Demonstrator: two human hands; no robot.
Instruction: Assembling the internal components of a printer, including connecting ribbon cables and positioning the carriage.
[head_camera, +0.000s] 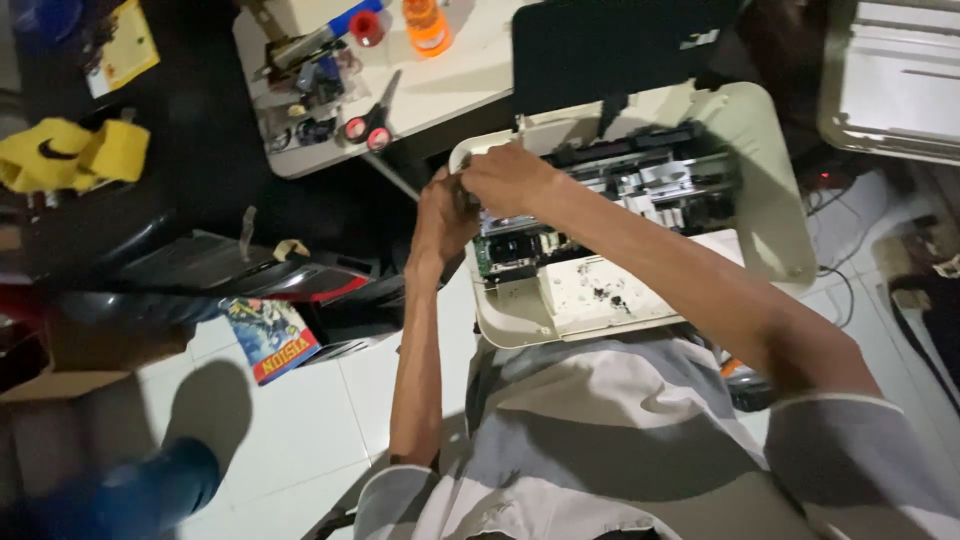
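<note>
1. The opened printer (770, 190) sat tilted in front of the person, cream shell off, its black lid (610, 50) standing up behind and the inner mechanism (650, 185) bare.
2. An ink-stained white pad (600, 290) lay in the near corner of the shell, beside a green circuit board (515, 248).
3. The low white table (450, 90) stood just beyond, with scissors (368, 125) with red handles and an orange bottle (427, 25) on it.
4. The right hand (505, 178) was clenched at the printer's left edge, gripping something too small to make out.
5. The left hand (442, 215) pressed in right against it, fingers curled on the same spot; what it held, I couldn't tell.
</note>
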